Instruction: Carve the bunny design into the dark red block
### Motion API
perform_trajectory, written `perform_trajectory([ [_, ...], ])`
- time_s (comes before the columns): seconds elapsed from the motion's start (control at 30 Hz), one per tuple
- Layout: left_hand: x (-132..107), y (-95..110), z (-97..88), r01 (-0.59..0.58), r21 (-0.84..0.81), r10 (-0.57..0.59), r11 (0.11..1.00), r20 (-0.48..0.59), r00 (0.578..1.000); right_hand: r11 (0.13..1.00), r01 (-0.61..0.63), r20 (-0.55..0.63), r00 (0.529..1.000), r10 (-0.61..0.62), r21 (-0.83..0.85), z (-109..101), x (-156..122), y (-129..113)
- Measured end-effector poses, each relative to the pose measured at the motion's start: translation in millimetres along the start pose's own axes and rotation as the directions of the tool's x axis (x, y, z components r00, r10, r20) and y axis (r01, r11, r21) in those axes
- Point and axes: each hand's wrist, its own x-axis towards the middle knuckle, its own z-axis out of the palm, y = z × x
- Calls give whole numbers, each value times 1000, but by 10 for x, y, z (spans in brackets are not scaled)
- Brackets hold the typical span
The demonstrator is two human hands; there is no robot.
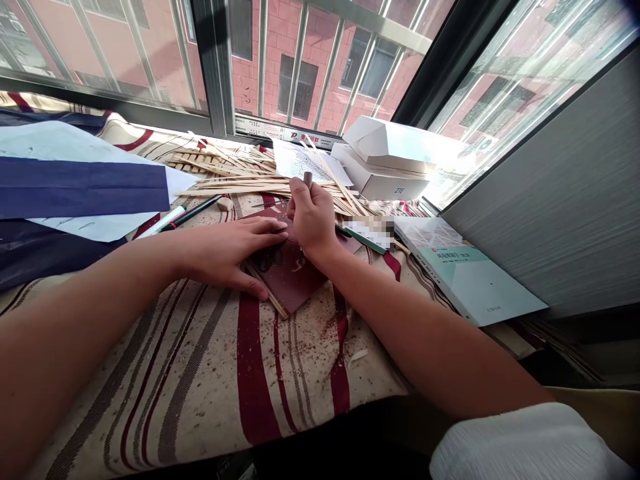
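Note:
A dark red board (300, 287) with carved marks on its face lies at an angle on the striped cloth. My left hand (235, 250) rests on its left side, fingers stretched across the top and thumb along the near edge. My right hand (314, 220) is closed in a fist round a tool with a round brown handle (307, 178), held upright over the board. The handle's end sticks out above the fist; the tool's lower end is hidden by the hand. Reddish crumbs (320, 333) are scattered on the cloth in front of the board.
Thin wooden strips (230, 180) lie heaped behind the hands. A white box (390, 167) stands back right, near a book (470, 273). Pens (193, 212), an eraser-like lump (225, 204) and papers (75, 147) are at left. A barred window (315, 73) closes off the back.

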Motion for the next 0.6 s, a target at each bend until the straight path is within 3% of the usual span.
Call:
perform_trajectory([
  [0.4,6,65,-25,20,27,-20,999,25,999,976,-158,-34,986,164,150,8,-6,-101],
  [0.6,-7,8,-13,7,33,-8,999,21,1000,991,-105,13,994,105,88,-2,-7,-35],
])
